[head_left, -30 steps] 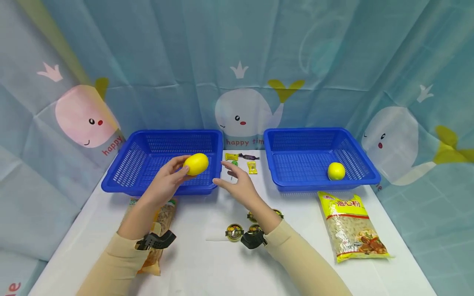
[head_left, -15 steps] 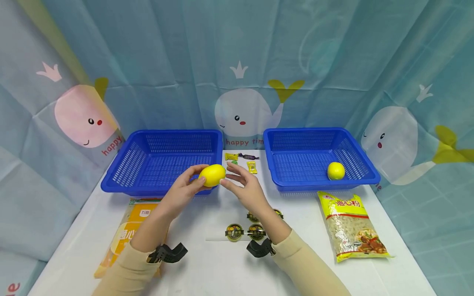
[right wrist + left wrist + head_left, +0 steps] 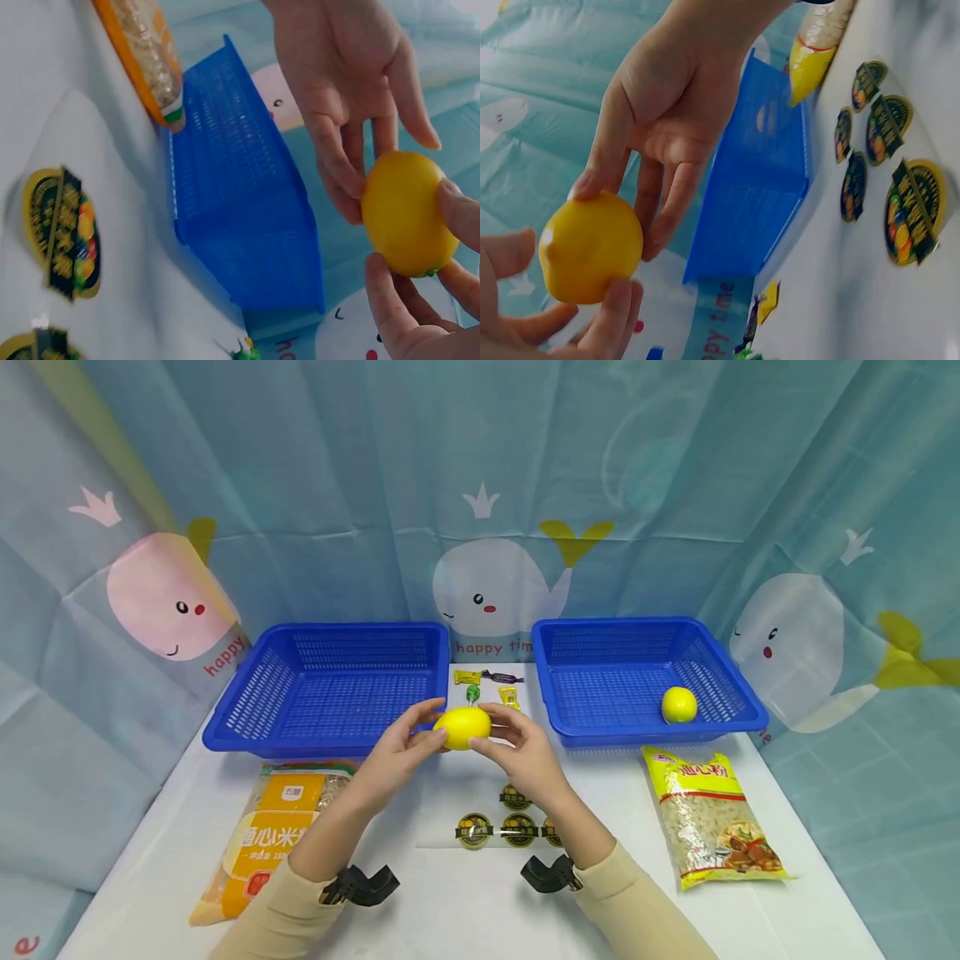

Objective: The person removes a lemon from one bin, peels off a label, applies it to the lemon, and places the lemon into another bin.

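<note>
A yellow lemon (image 3: pixel 465 728) is held up between both hands, above the table in front of the gap between two blue baskets. My right hand (image 3: pixel 528 760) pinches its right end between thumb and fingers. At the other end, my left hand (image 3: pixel 397 752) has fingertips against the lemon, while in the left wrist view its thumb (image 3: pixel 514 251) stands slightly off the skin. A small green stem end shows on the lemon (image 3: pixel 409 214) in the right wrist view. Another yellow fruit (image 3: pixel 679 705) lies in the right blue basket (image 3: pixel 607 693).
The left blue basket (image 3: pixel 337 702) stands behind my left hand. Small wrapped candies (image 3: pixel 472 693) lie between the baskets. An orange pasta bag (image 3: pixel 262 843) is at left, a yellow pasta bag (image 3: pixel 712 818) at right. A sheet of round fruit stickers (image 3: pixel 517 829) lies front centre.
My left hand has carried the lemon rightward from over the left basket to the middle. The right hand has met it and taken hold, and the left thumb has come off.
</note>
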`<state>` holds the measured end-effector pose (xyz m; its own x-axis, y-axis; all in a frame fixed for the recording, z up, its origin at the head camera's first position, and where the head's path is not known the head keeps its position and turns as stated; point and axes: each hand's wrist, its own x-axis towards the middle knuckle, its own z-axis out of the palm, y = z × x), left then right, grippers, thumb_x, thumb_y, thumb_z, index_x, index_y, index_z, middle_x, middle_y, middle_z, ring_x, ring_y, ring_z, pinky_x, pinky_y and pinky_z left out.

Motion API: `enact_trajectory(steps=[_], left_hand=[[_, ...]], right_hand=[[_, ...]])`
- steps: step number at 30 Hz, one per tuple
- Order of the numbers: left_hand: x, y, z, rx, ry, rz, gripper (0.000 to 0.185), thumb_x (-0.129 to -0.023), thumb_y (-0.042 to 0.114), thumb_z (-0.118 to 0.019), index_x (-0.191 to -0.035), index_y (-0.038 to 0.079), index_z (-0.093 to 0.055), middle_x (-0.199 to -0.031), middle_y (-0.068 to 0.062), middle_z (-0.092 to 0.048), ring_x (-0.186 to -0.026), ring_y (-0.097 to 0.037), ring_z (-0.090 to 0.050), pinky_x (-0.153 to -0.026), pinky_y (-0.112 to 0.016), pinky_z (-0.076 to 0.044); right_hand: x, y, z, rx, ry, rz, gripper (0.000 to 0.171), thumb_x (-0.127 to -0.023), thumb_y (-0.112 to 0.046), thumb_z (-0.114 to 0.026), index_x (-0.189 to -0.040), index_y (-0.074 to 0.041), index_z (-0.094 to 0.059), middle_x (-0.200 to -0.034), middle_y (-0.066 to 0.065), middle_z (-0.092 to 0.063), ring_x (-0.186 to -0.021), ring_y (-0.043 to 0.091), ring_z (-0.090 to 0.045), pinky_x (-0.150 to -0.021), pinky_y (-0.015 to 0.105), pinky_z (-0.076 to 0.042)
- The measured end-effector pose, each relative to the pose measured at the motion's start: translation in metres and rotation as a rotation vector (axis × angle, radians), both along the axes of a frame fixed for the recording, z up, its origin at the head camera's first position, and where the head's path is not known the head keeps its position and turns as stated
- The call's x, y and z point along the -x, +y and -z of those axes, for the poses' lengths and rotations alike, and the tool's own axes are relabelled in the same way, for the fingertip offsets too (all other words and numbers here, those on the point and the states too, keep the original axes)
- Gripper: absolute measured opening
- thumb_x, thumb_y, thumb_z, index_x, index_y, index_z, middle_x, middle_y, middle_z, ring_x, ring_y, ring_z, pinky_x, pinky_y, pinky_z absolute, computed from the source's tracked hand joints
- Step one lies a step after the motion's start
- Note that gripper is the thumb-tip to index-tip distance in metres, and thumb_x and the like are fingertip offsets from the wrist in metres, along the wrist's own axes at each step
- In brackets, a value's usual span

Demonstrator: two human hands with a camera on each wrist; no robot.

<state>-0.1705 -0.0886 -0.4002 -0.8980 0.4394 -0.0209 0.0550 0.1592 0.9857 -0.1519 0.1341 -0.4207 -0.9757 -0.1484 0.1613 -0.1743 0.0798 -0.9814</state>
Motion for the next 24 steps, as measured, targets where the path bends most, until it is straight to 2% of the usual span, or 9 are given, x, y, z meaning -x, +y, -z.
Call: enact_trajectory(steps=[6, 13, 19, 24], left_hand=[[-0.012, 0.016, 0.011, 0.085, 0.057, -0.092, 0.052, -0.097, 0.034, -0.069, -0.143, 0.014, -0.054, -0.142, -0.01, -0.058, -0.122, -0.026, -0.062, -0.102, -0.038, -0.054], [-0.022, 0.035, 0.03, 0.14, 0.104, -0.19, 0.047, -0.095, 0.029, -0.072, -0.138, 0.015, -0.059, -0.133, -0.005, -0.062, -0.114, -0.022, -0.065, -0.091, -0.027, -0.058], [-0.023, 0.048, 0.047, 0.147, 0.107, -0.202, 0.048, -0.096, 0.028, -0.071, -0.138, 0.009, -0.057, -0.133, -0.011, -0.062, -0.113, -0.025, -0.066, -0.092, -0.033, -0.059], [-0.015, 0.057, 0.062, 0.182, 0.085, -0.187, 0.048, -0.096, 0.029, -0.071, -0.139, 0.011, -0.057, -0.134, -0.012, -0.061, -0.116, -0.028, -0.065, -0.093, -0.036, -0.059]], right_hand=[[-0.009, 0.011, 0.01, -0.022, 0.012, 0.057, 0.052, -0.087, -0.022, -0.081, -0.134, -0.015, -0.06, -0.136, 0.003, -0.06, -0.12, 0.027, -0.063, -0.091, 0.03, -0.059], [-0.019, 0.018, 0.022, -0.01, -0.036, 0.068, 0.054, -0.086, -0.018, -0.082, -0.134, -0.012, -0.059, -0.138, 0.005, -0.058, -0.122, 0.03, -0.062, -0.089, 0.031, -0.06], [-0.02, 0.022, 0.031, -0.057, -0.074, 0.092, 0.058, -0.085, -0.015, -0.083, -0.137, -0.008, -0.058, -0.136, 0.012, -0.06, -0.119, 0.033, -0.063, -0.09, 0.03, -0.059], [-0.016, 0.029, 0.043, -0.142, -0.14, 0.101, 0.061, -0.085, -0.019, -0.083, -0.14, -0.009, -0.058, -0.137, 0.013, -0.059, -0.119, 0.034, -0.063, -0.089, 0.033, -0.06]])
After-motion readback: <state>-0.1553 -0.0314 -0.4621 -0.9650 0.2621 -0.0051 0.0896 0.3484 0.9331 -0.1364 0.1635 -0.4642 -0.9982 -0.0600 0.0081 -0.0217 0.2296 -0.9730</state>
